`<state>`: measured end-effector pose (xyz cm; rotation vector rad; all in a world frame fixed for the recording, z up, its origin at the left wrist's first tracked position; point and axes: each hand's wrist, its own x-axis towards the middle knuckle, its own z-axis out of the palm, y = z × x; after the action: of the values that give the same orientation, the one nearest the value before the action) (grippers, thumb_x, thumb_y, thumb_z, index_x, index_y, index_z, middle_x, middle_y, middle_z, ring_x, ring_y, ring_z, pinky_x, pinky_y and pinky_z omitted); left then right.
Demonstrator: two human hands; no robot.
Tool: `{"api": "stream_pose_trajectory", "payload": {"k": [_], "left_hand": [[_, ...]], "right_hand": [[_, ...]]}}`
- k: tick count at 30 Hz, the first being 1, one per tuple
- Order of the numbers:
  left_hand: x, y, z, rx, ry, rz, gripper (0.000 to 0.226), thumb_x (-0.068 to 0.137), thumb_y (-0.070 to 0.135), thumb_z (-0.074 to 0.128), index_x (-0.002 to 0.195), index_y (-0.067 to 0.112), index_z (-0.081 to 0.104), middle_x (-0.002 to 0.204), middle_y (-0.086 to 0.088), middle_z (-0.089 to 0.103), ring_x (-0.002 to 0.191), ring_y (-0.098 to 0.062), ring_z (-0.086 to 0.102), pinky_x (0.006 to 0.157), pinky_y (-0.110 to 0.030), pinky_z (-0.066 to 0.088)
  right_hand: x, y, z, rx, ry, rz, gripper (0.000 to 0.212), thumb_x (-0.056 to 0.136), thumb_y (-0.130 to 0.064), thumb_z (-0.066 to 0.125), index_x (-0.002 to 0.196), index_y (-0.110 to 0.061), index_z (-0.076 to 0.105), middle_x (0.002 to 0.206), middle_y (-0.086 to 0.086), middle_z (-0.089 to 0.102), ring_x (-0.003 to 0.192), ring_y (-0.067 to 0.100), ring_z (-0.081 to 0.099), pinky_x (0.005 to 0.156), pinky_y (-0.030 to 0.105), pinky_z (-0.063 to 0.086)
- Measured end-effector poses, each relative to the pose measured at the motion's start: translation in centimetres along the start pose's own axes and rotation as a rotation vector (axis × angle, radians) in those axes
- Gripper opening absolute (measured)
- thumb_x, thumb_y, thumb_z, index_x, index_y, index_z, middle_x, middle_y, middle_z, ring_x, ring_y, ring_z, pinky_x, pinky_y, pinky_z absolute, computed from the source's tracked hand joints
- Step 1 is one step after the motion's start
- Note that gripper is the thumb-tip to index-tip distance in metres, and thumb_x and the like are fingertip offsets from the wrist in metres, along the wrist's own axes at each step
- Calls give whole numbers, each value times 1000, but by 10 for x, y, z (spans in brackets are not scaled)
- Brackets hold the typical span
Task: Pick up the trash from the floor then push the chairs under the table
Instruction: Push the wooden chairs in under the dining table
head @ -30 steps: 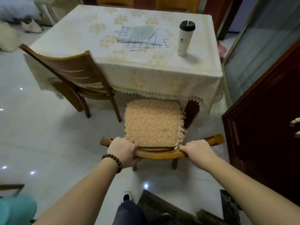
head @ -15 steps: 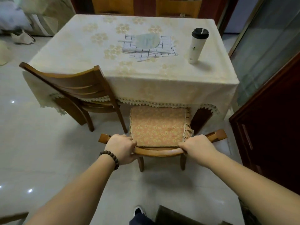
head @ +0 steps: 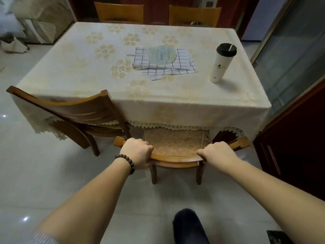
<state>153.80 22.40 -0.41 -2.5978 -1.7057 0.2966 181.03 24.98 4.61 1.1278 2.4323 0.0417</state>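
two hands pushing a cushioned chair [head: 175,141] under the worktop [head: 140,67].
left hand [head: 137,153] and right hand [head: 218,153] each grip its backrest; seat mostly under; angled chair [head: 73,111] likely remains.

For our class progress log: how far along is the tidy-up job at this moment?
Done: no trash shows on the pale tiled floor nearby. In hand: the left hand and right hand grip the cushioned wooden chair, seat partly under the cloth-covered table. Left: the slatted wooden chair stands angled out.
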Motion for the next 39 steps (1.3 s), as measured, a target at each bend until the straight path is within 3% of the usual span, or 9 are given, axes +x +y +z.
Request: {"api": "stream_pose_trajectory", "payload": {"k": [10, 16, 18, 20, 22, 24, 28, 35, 39], "left_hand": [[125, -23, -23, 44, -95, 34, 42, 80, 68, 49, 81, 27, 59, 77, 7, 59, 71, -18, 58, 61, -32, 49], [179, -50, -28, 93, -146, 90, 34, 85, 61, 51, 90, 29, 60, 81, 8, 58, 74, -14, 53, 62, -30, 45], [187, -62, -31, 100, -148, 93, 29, 87, 56, 53, 94, 29, 60, 83, 10, 56, 74, -12, 49, 63, -28, 42], [191, -71, -32, 108, -153, 80, 28, 88, 55, 52, 96, 29, 59, 85, 10, 56, 73, -11, 44, 64, -27, 35], [192, -77, -31, 114, -139, 76, 31, 88, 55, 52, 103, 28, 58, 91, 9, 58, 79, -12, 47, 67, -27, 35], [191, -76, -29, 92, -127, 87, 42, 85, 62, 49, 111, 29, 55, 102, 8, 60, 93, -15, 53, 72, -28, 39], [191, -67, -26, 36, -143, 78, 55, 82, 67, 47, 124, 32, 53, 121, 9, 58, 111, -16, 55, 80, -33, 48], [207, -28, -24, 29, -177, -14, 58, 81, 71, 41, 121, 31, 53, 107, 8, 64, 90, -16, 61, 71, -34, 48], [225, 31, -34, -131, -138, -89, 62, 82, 64, 49, 130, 24, 45, 122, 1, 59, 112, -22, 55, 100, -45, 40]], "right_hand": [[74, 96, 10, 93, -58, 30, 18, 85, -23, 64, 99, -26, 52, 87, -2, 64, 79, 22, 64, 59, 33, 47], [101, 112, 15, 167, 47, 83, 11, 95, -17, 46, 104, -21, 50, 90, 2, 63, 81, 25, 62, 60, 33, 42], [109, 107, 16, 210, 77, 120, 17, 92, -17, 51, 108, -21, 49, 94, 1, 63, 89, 25, 61, 77, 37, 47], [114, 98, 19, 216, 76, 186, 35, 89, -30, 57, 121, -22, 45, 116, 3, 60, 116, 27, 52, 110, 51, 26], [116, 87, 22, 222, 106, 290, 62, 88, -58, 45, 139, -24, 35, 144, 7, 42, 140, 29, 26, 112, 62, -4], [116, 78, 22, 258, 162, 397, 84, 80, -80, 19, 145, -28, 29, 154, 8, 29, 145, 30, 11, 109, 63, -13], [117, 77, 31, 293, 255, 422, 90, 74, -86, 4, 144, -35, 31, 154, 3, 30, 146, 26, 10, 112, 62, -8], [106, 128, 41, 260, 224, 334, 99, 63, -89, -12, 148, -40, 8, 159, -3, 12, 147, 22, -4, 113, 56, -12], [90, 192, 53, 176, 147, 261, 111, 53, -90, -20, 148, -41, 9, 159, -6, 12, 147, 20, -3, 115, 53, -10]]}}
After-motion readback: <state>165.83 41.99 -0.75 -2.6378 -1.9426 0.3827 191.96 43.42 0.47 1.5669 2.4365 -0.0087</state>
